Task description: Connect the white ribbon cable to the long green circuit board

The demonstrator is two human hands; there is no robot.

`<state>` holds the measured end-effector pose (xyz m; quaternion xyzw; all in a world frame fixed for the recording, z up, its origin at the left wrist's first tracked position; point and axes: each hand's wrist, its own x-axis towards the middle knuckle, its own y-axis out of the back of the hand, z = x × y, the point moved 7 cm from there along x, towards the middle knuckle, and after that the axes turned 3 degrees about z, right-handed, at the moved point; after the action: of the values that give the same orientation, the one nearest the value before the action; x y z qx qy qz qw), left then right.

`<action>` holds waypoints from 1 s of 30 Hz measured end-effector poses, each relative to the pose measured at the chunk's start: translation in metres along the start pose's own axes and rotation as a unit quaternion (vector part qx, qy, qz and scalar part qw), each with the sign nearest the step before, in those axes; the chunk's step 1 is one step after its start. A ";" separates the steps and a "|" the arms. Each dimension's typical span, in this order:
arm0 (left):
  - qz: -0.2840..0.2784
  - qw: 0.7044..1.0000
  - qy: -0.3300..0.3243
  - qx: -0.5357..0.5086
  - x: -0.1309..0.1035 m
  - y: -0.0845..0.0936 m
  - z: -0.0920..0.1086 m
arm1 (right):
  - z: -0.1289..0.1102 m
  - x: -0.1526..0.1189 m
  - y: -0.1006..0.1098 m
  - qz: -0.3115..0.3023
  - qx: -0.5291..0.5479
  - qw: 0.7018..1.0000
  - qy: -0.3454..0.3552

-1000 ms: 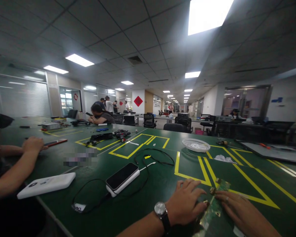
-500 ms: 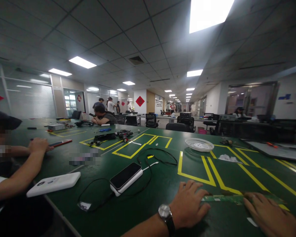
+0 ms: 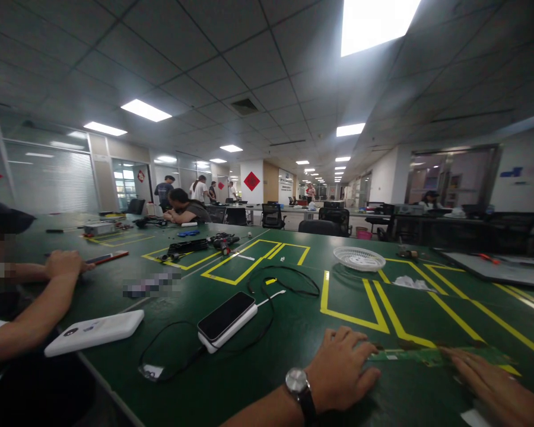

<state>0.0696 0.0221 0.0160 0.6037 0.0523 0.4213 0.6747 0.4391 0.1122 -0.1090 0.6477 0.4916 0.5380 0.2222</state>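
A long green circuit board (image 3: 420,356) lies flat on the green table (image 3: 293,332) near the front edge. My left hand (image 3: 342,367), with a wristwatch on its wrist, rests palm down with its fingertips on the board's left end. On the board's right end my right hand (image 3: 493,382) lies flat, partly cut off by the frame's corner. Neither hand grips anything.
A phone on a white power bank (image 3: 226,320) with black cables (image 3: 285,281) lies to the left, and a white device (image 3: 95,332) further left. A white basket (image 3: 359,258) stands beyond the yellow tape lines. A co-worker's arm (image 3: 35,314) rests at far left. People sit farther back.
The board, tilted up between my hands a second ago, now lies flat across the table. My right hand has slid out to the right along it.
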 end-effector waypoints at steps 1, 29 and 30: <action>0.002 1.000 0.000 -0.002 0.000 0.000 0.000 | -0.006 -0.001 0.000 -0.034 0.009 0.999 -0.010; -0.132 0.986 -0.077 -0.060 -0.003 -0.022 0.010 | -0.152 -0.013 0.084 -0.149 -0.133 0.978 -0.066; -0.129 0.987 -0.078 -0.058 -0.003 -0.022 0.010 | -0.153 -0.014 0.083 -0.154 -0.119 0.979 -0.053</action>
<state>0.0845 0.0146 -0.0018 0.5829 0.0528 0.2847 0.7592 0.3325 0.0283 0.0016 0.5606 0.5055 0.5166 0.4043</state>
